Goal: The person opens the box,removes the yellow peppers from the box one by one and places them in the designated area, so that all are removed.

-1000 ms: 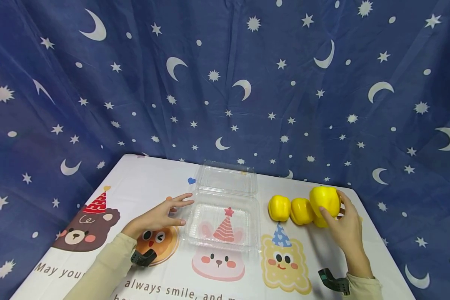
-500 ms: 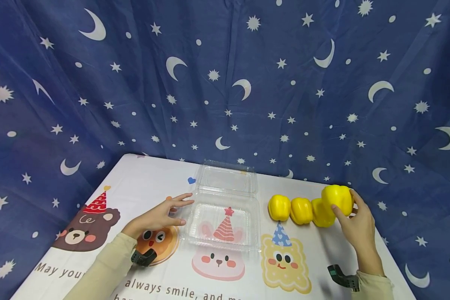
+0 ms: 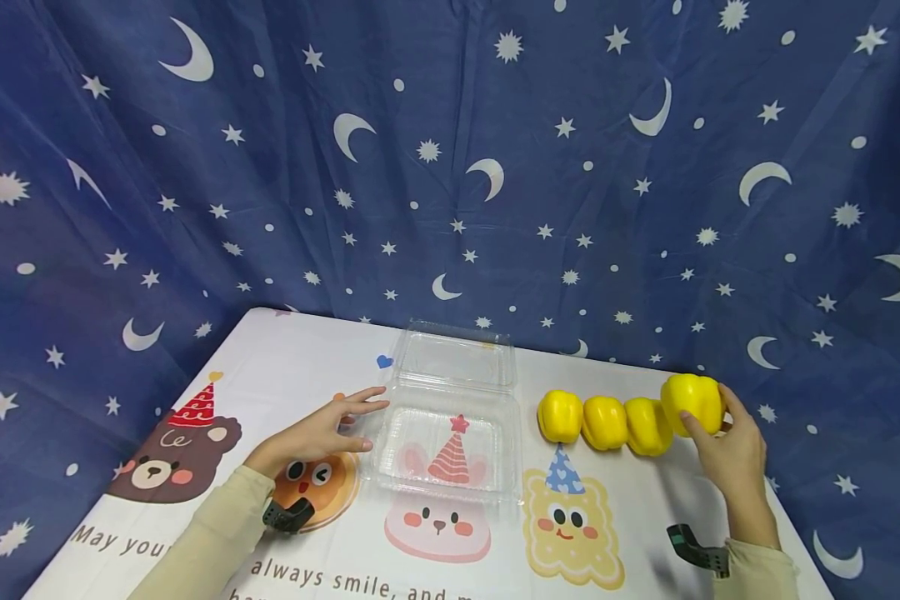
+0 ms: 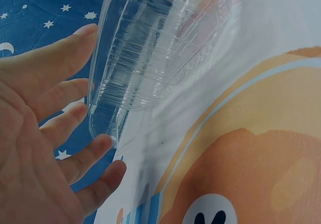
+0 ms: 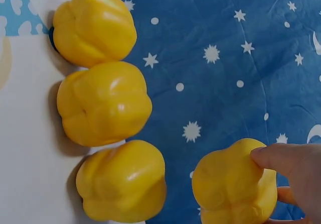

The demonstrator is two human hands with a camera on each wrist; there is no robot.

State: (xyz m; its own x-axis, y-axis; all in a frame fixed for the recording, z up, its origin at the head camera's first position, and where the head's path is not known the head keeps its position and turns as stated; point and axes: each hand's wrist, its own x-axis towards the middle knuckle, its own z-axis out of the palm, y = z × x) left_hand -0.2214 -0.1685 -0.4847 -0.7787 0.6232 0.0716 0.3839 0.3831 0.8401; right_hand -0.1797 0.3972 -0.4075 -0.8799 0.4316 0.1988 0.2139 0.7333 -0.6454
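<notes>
My right hand [image 3: 733, 450] holds a yellow bell pepper [image 3: 692, 403] between thumb and fingers, at the right end of a row of three more. In the right wrist view the held bell pepper [image 5: 233, 184] stands apart from the row. Those others, a left bell pepper [image 3: 559, 416], a middle one and a right bell pepper [image 3: 648, 426], sit side by side on the table. Left of them lies a clear plastic clamshell box [image 3: 444, 482] with its lid [image 3: 456, 360] folded back. My left hand [image 3: 318, 429] is beside the box's left edge, fingers spread; whether it touches is unclear.
The white table cover [image 3: 330, 350] bears printed cartoon figures and lettering. Behind the table hangs a dark blue curtain [image 3: 420, 208] with moons and stars, close to the table's back edge. Each wrist wears a black camera mount [image 3: 287, 517].
My right hand has moved right with the bell pepper, from over the third pepper in the row to past its right end. The left hand and the box have stayed put.
</notes>
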